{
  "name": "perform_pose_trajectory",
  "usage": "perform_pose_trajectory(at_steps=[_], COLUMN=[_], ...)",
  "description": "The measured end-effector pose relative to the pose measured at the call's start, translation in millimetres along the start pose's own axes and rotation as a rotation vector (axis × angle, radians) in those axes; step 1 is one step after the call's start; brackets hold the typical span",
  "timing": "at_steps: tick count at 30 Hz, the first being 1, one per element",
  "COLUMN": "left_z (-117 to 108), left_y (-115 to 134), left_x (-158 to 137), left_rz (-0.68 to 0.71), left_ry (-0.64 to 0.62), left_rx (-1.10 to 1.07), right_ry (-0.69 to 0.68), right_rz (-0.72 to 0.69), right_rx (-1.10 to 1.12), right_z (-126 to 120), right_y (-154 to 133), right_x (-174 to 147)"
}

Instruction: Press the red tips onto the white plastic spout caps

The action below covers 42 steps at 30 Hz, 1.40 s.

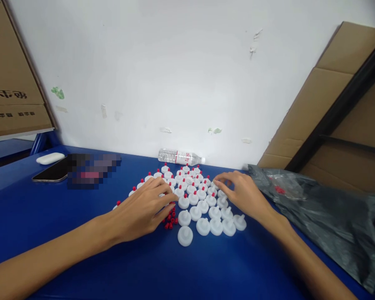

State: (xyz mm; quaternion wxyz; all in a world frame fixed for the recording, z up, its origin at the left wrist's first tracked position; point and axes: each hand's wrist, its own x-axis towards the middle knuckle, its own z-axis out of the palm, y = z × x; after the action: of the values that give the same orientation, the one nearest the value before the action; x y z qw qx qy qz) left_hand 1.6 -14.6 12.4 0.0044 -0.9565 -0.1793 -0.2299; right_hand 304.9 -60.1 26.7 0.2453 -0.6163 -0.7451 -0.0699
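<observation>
Many white round caps [203,210] stand in rows on the blue table [50,216]; the far ones carry small red tips, the near ones are bare. My left hand [140,210] lies palm down over the left side of the group, fingers curled beside a little heap of loose red tips [171,220]. My right hand [240,193] rests on the right side, its fingertips touching a white cap at about the middle rows. I cannot tell whether either hand pinches a piece.
A clear water bottle [181,157] lies against the white wall behind the caps. A phone [50,173] and a white case [50,158] sit at the far left. A grey plastic bag [325,208] lies to the right, cardboard boxes [331,108] behind it.
</observation>
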Motion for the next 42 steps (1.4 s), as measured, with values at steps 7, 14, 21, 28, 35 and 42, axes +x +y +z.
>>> perform_pose_trajectory(at_steps=[7,14,21,28,35,42], left_z=[4,5,-4,-4,4,0], left_y=[-5,-2,2,9,13,20], left_x=[0,0,1,2,2,-2], left_rz=[-0.014,-0.008,-0.025,-0.006,0.095,0.055], left_ry=[-0.065,-0.103,-0.047,0.082,0.1,0.083], left_rx=[0.032,0.046,-0.054,-0.018,0.047,-0.054], right_ry=[-0.145,-0.281,0.031,0.022,0.154,0.188], right_rz=[0.037,0.0,-0.025,-0.362,-0.643,-0.656], right_rx=[0.171,0.114,0.049,0.093,0.147,0.187], right_z=[-13,-4,-16,5,15,14], right_y=[-6,0,-9,-45,-82,-83], right_x=[0,-1,-3,-14,-26,-27])
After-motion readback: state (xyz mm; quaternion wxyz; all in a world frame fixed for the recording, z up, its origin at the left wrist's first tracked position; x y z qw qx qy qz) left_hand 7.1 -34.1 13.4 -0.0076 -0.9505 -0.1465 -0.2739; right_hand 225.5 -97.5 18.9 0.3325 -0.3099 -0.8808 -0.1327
